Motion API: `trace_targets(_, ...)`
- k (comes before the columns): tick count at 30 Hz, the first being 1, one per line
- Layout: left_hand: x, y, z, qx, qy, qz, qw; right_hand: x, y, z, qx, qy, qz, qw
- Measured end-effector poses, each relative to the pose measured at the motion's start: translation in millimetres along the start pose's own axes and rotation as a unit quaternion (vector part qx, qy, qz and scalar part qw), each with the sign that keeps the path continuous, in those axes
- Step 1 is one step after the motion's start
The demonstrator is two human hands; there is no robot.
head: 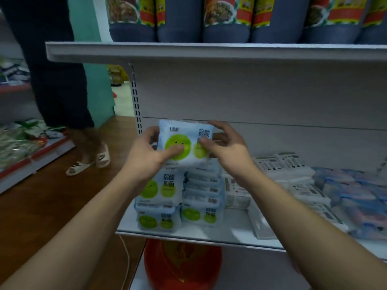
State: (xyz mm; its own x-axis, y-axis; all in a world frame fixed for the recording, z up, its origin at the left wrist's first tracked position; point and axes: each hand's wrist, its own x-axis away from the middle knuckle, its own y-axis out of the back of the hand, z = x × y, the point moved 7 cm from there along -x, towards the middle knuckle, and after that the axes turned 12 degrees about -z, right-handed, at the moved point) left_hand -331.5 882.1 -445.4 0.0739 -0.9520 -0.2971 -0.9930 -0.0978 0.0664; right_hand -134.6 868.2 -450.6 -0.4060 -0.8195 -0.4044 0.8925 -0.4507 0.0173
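A: Where is the packet (182, 132) against my fingers?
B: Your left hand (144, 158) grips its left edge, thumb laid across the front. Your right hand (228, 149) pinches its right edge, fingers curled over the top corner. You hold it upright just above the stacks (159, 191) on the shelf (230, 233).
A: And its look?
B: Pale blue, two green circles, dark lettering.

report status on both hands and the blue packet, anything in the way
Left hand, right hand: both grip blue packet by its sides. Packet upright, face to camera. Stack of matching packets right beneath it.
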Motion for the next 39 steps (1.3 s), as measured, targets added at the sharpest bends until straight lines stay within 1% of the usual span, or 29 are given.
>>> trace_targets(1,-7,3,0,-0.004,-0.008,-0.015,1.000,-10,1,-11,0.030,0.011,-0.024,0.999)
trace_targets(2,-13,6,1,-0.009,-0.013,-0.029,0.999,-20,4,-25,0.087,0.024,-0.046,0.995)
trace_targets(3,-19,9,3,-0.009,-0.015,-0.042,0.999,-29,6,-42,0.164,0.035,-0.051,0.985)
trace_targets(4,-25,13,7,-0.007,-0.013,-0.054,0.998,-37,4,-60,0.252,0.048,-0.030,0.966)
trace_targets(6,-32,16,12,-0.012,-0.014,-0.063,0.998,-50,-11,-102,0.417,0.066,0.072,0.903)
trace_targets(7,-34,15,14,-0.020,-0.014,-0.061,0.998,-55,-20,-117,0.475,0.076,0.116,0.869)
trace_targets(9,-39,14,22,-0.022,-0.005,-0.056,0.998,-67,-33,-137,0.545,0.092,0.155,0.819)
trace_targets(11,-44,13,30,0.003,0.015,-0.055,0.998,-76,-43,-150,0.577,0.091,0.189,0.789)
trace_targets(14,-51,15,41,0.040,0.035,-0.056,0.997,-82,-56,-160,0.596,0.091,0.237,0.762)
trace_targets(15,-52,15,44,0.047,0.039,-0.059,0.996,-83,-60,-161,0.597,0.096,0.249,0.757)
trace_targets(18,-52,16,50,0.049,0.047,-0.060,0.996,-83,-63,-168,0.586,0.079,0.282,0.755)
trace_targets(21,-54,15,53,0.059,0.058,-0.061,0.995,-81,-67,-173,0.596,0.083,0.318,0.733)
trace_targets(23,-55,13,51,0.065,0.061,-0.060,0.994,-82,-66,-176,0.599,0.088,0.319,0.729)
trace_targets(24,-55,13,50,0.065,0.062,-0.061,0.994,-82,-64,-176,0.600,0.092,0.311,0.731)
trace_targets(25,-56,12,50,0.065,0.063,-0.062,0.994,-84,-60,-173,0.595,0.097,0.296,0.741)
trace_targets(26,-56,11,48,0.064,0.063,-0.063,0.994,-86,-54,-167,0.583,0.099,0.276,0.758)
trace_targets(29,-56,7,44,0.067,0.064,-0.072,0.993,-92,-22,-126,0.516,0.112,0.180,0.830)
trace_targets(32,-54,-5,40,0.080,0.078,-0.084,0.990,-91,24,-67,0.415,0.133,0.019,0.900)
trace_targets(33,-52,-12,38,0.079,0.084,-0.078,0.990,-83,39,-45,0.370,0.152,-0.048,0.915)
trace_targets(34,-48,-19,35,0.077,0.092,-0.068,0.990,-71,53,-25,0.323,0.177,-0.116,0.923)
trace_targets(35,-42,-27,32,0.075,0.101,-0.060,0.990,-54,65,-5,0.284,0.213,-0.180,0.918)
trace_targets(36,-36,-33,30,0.071,0.111,-0.053,0.990,-34,73,14,0.263,0.264,-0.234,0.898)
trace_targets(37,-29,-39,29,0.070,0.124,-0.045,0.989,-12,76,30,0.257,0.319,-0.274,0.870)
trace_targets(38,-22,-44,28,0.074,0.140,-0.034,0.987,8,75,40,0.251,0.364,-0.293,0.847)
trace_targets(39,-14,-49,28,0.089,0.159,-0.021,0.983,24,72,44,0.240,0.398,-0.291,0.836)
